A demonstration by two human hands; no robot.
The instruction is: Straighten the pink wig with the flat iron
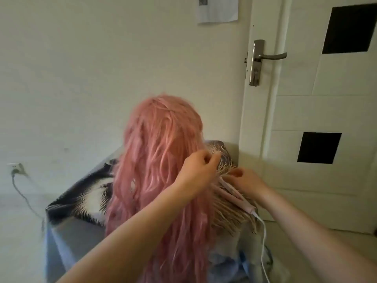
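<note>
- Head view: the pink wig (161,170) hangs long and loosely tangled from a raised stand or head form that the hair hides. It sits above a surface draped in a black, white and tan patterned cloth (85,197), beside a white door (318,119). Raised like this, the strands fall free and can be sectioned, which I judge is why it is mounted so.
- The left hand (199,170) reaches to the wig's right edge, fingers curled and pinching a thin lock, apparently to separate it and keep it taut for the iron.
- The right hand (247,181) grips the front part of the pink flat iron (234,194), fingers curled round it, just beside the left hand. Whether the plates are clamped on hair cannot be told.
- The iron's white cord (264,242) trails down toward the viewer.
- A wall socket (16,167) with a plugged grey lead sits low at left.
</note>
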